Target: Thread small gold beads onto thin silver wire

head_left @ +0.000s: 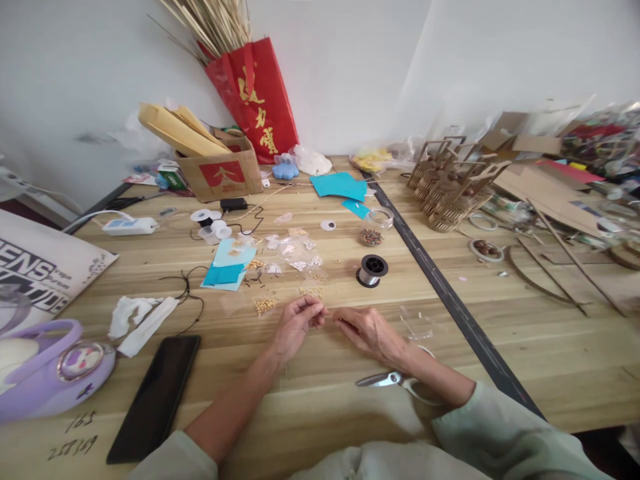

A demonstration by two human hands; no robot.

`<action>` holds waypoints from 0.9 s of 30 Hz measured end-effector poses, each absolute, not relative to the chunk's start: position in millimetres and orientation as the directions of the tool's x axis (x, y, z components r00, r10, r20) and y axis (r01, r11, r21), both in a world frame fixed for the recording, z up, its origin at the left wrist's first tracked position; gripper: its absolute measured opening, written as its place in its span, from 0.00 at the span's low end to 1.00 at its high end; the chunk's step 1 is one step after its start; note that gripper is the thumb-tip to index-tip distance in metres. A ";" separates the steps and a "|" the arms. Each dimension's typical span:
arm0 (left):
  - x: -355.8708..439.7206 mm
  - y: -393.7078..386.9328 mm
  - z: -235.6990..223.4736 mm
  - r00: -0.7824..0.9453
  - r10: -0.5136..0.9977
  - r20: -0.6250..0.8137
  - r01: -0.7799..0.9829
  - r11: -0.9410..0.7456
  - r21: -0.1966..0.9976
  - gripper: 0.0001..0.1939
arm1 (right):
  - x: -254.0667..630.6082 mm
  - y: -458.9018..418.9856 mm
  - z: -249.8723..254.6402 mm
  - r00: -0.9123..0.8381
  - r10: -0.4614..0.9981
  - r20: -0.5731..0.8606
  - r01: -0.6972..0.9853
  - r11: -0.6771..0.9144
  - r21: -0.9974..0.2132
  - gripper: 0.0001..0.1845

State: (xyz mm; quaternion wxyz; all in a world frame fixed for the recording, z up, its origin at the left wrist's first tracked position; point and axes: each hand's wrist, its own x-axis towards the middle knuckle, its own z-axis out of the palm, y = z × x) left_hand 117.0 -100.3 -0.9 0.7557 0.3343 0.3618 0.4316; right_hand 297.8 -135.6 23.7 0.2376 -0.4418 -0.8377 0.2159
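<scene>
My left hand [299,325] and my right hand [369,331] face each other above the middle of the table, fingertips a small gap apart. Both are pinched closed; whatever sits between the fingers is too small to make out. Just beyond my left hand lie gold beads [265,305] in a small pile. Past my right hand stands a spool of clear thread [371,270] with black ends. Scissors [387,379] lie partly opened, their handles partly hidden under my right forearm. Small clear packets [295,250] with shiny bits are spread farther back.
A black phone [155,397] and a purple handled object [55,373] lie at the left. Blue sheets [225,275] are near several white spools. A cardboard box [220,170] and red bag [257,100] stand behind. Woven baskets [445,193] are right, past a black strip [440,287].
</scene>
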 end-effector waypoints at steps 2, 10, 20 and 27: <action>116.8 -99.5 -1.0 0.368 0.891 -0.267 -0.415 0.415 0.810 0.16 | 298.8 -135.0 23.1 -0.485 0.853 0.191 0.650 0.498 -0.574 0.10; 117.1 -102.0 -6.7 0.411 0.888 -0.205 -0.300 0.344 0.890 0.12 | 300.1 -134.4 25.5 -0.436 0.890 0.130 0.619 0.402 -0.674 0.10; 122.1 -108.4 3.8 0.490 0.853 -0.181 -0.087 0.254 0.963 0.16 | 303.8 -132.8 12.4 -0.422 0.888 0.183 0.689 0.446 -0.572 0.13; 122.2 -107.1 1.3 0.490 0.849 -0.196 -0.076 0.266 0.961 0.17 | 306.3 -132.0 9.9 -0.483 0.853 0.198 0.669 0.505 -0.545 0.13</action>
